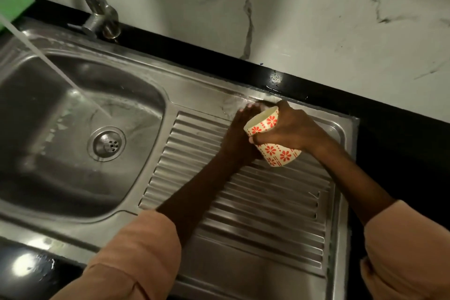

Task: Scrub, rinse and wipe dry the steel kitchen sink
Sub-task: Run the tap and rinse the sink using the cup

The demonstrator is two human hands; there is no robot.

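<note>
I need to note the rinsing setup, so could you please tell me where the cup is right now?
In the head view, right of centre: the right hand grips the cup, tilted over the drainboard's far end, beside the left hand.

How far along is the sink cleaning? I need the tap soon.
Mid-rinse, it seems. The right hand tips a patterned cup over the drainboard, while the left hand rubs the steel by the back rim. The tap is running into the basin. Scrubbing looks mostly done: I see no foam, though blur hides detail. Wiping dry is left; the steel looks wet.
</note>
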